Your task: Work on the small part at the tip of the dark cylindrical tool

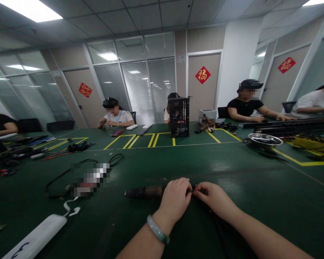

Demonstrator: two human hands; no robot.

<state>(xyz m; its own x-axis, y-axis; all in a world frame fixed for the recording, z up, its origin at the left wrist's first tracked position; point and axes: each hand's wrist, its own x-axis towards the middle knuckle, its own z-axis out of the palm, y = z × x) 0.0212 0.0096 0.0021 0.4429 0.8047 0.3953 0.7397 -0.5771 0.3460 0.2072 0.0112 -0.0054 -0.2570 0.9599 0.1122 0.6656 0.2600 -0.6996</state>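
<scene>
A dark cylindrical tool with a brownish body and a narrow metal tip (pixel 144 192) lies on the green table, tip toward the left. It looks like a power tool, but I cannot tell its exact kind. My left hand (pixel 176 196) is closed over its rear end, with a pale green bangle on the wrist. Close by on the right, my right hand (pixel 213 198) pinches something small between thumb and fingers at that same end. The fingers hide what it is. A dark cord seems to run toward me between my forearms.
To the left are a white power strip (pixel 40 235) and a blurred-out object with a black cable. Farther off stand a black computer case (pixel 179 117), a grey power supply (pixel 207 116) and a metal bowl (pixel 265 140). Several people sit around the table.
</scene>
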